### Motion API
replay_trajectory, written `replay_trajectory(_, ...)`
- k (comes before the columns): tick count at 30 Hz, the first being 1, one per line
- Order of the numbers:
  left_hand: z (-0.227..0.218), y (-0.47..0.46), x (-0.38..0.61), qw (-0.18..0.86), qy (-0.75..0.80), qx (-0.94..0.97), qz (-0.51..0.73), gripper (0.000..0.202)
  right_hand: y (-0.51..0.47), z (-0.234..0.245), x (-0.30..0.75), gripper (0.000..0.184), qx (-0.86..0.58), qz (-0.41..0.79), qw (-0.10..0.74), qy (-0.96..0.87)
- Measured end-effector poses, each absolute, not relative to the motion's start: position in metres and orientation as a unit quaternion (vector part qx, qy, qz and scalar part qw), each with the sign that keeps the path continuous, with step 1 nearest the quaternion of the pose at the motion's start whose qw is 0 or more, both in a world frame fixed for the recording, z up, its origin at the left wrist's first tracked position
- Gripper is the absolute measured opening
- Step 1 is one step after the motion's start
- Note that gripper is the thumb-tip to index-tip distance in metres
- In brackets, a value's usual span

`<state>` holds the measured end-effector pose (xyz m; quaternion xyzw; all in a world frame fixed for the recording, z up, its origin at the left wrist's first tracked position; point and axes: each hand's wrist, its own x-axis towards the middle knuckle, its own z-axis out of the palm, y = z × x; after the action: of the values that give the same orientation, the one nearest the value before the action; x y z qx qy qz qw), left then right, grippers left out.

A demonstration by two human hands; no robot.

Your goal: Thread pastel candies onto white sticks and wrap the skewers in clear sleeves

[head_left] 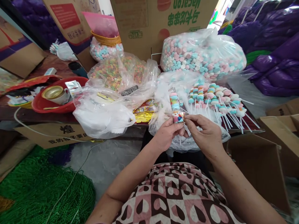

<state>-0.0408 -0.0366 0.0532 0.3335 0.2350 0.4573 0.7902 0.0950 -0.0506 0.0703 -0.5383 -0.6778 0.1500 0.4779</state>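
Observation:
In front of my body a marshmallow skewer stands upright in a clear wrapper with a colourful printed lower part. My left hand is closed around the base of this wrapped skewer. Thumb and fingers of my right hand are pinched together at the right side of the printed part; what they grip there is too small to make out. Just right of the wrapped skewer lies a pile of unwrapped marshmallow skewers on white sticks. Gold twist ties lie to the left of my hands.
Behind are a large clear bag of pastel marshmallows and a bag of small orange and green candies. A white plastic bag and red basin stand left. Cardboard boxes are at lower right, green netting at lower left.

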Motion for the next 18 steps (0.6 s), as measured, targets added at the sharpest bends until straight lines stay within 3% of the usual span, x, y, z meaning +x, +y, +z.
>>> replay_trajectory(8,0.05,-0.037,-0.038,0.801,0.235,0.329,0.441,0.02,-0.051,0.065,0.097,0.016,-0.563,0.043,0.444,-0.696)
replay_trajectory(18,0.044,-0.041,-0.021,0.75,0.32,0.236,0.529,0.021,-0.054,0.054,0.087,0.012,-0.535,-0.031,0.413,-0.737)
